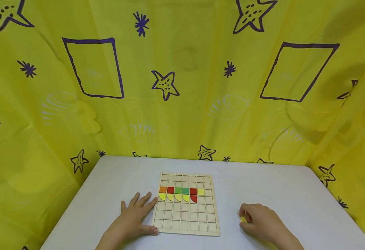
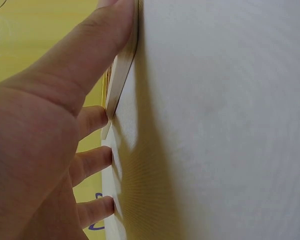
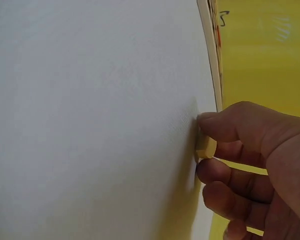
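— Fingers of our right hand (image 1: 260,222) pinch a small yellow piece (image 1: 243,219) against the white table (image 1: 295,194), lower right of the frame.

— And the wooden grid board (image 1: 186,222)?

— Left of that grip, lower centre. Our left hand (image 1: 135,217) lies spread flat, thumb and fingertips touching the board's left edge, holding nothing.

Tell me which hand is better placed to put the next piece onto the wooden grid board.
Right. The right hand already pinches a small yellow piece on the table, just right of the wooden grid board. The left hand lies flat, fingers against the board's left edge, probably steadying it.
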The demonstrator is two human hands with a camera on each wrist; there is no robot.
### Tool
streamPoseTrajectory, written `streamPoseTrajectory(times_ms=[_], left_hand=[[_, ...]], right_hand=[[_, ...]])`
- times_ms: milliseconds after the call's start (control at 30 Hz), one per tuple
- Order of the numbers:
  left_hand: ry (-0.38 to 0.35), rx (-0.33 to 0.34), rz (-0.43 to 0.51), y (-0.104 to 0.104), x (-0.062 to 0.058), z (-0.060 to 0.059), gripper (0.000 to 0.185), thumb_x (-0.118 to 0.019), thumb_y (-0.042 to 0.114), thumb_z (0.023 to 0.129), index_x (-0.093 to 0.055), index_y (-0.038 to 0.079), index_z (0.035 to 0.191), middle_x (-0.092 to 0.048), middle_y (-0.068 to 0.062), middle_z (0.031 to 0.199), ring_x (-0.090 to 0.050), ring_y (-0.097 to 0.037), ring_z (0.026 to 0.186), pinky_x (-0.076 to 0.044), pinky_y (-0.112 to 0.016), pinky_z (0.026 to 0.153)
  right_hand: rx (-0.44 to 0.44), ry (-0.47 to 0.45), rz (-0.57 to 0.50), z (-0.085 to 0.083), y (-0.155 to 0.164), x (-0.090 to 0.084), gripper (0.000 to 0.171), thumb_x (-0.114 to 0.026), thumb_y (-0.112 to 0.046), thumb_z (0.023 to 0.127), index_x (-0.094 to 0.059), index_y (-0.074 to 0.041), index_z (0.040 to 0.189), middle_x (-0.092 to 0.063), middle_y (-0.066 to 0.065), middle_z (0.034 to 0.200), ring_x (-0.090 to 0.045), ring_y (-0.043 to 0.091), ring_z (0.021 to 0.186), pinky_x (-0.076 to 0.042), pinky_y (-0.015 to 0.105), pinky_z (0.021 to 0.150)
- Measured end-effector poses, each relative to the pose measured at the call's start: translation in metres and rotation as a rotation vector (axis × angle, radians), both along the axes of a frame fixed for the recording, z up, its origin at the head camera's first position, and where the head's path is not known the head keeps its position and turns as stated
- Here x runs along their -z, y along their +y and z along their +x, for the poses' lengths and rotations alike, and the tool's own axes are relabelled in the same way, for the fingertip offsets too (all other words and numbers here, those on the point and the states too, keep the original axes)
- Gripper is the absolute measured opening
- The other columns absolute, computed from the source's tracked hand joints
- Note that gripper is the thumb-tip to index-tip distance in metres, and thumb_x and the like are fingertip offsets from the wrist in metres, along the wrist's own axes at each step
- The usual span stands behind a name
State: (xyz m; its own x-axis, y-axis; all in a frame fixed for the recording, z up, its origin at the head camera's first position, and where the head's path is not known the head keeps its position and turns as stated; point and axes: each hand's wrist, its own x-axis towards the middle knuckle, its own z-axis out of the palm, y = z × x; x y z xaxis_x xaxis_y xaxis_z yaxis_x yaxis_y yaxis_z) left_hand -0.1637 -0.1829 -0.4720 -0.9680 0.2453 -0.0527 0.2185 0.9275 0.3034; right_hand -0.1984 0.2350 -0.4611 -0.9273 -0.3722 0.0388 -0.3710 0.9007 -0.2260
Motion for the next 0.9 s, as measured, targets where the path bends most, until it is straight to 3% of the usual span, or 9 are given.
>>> streamPoseTrajectory(times_ms=[300,700,900], left_hand=[[0.002,0.005,0.002,0.0,-0.001,0.0,0.098,-0.051,0.079,0.056,-0.031,0.032,0.139,-0.028,-0.002,0.147,-0.015,-0.04,0.135,-0.006,-0.078,0.088],[-0.025,-0.015,0.002,0.001,-0.004,-0.001,0.097,-0.052,0.079,0.055,-0.031,0.034,0.139,-0.028,-0.001,0.147,-0.014,-0.039,0.136,-0.005,-0.077,0.089],[-0.023,-0.013,0.001,0.001,-0.003,0.0,0.097,-0.052,0.079,0.055,-0.032,0.034,0.138,-0.028,-0.001,0.147,-0.014,-0.039,0.135,-0.005,-0.077,0.089]], right_hand=[[0.057,0.112,-0.011,-0.006,-0.019,-0.003,0.012,-0.066,-0.027,0.066,-0.058,-0.032,0.074,-0.04,-0.022,0.055,-0.036,-0.003,0.051,-0.031,0.016,0.049],[0.022,0.351,-0.227,-0.02,-0.053,-0.019,0.012,-0.066,-0.025,0.07,-0.062,-0.03,0.08,-0.049,-0.025,0.065,-0.038,-0.006,0.05,-0.034,0.014,0.049],[0.0,0.435,-0.316,-0.026,-0.068,-0.02,0.015,-0.067,-0.024,0.069,-0.063,-0.03,0.082,-0.054,-0.022,0.07,-0.049,-0.002,0.06,-0.038,0.014,0.052]])
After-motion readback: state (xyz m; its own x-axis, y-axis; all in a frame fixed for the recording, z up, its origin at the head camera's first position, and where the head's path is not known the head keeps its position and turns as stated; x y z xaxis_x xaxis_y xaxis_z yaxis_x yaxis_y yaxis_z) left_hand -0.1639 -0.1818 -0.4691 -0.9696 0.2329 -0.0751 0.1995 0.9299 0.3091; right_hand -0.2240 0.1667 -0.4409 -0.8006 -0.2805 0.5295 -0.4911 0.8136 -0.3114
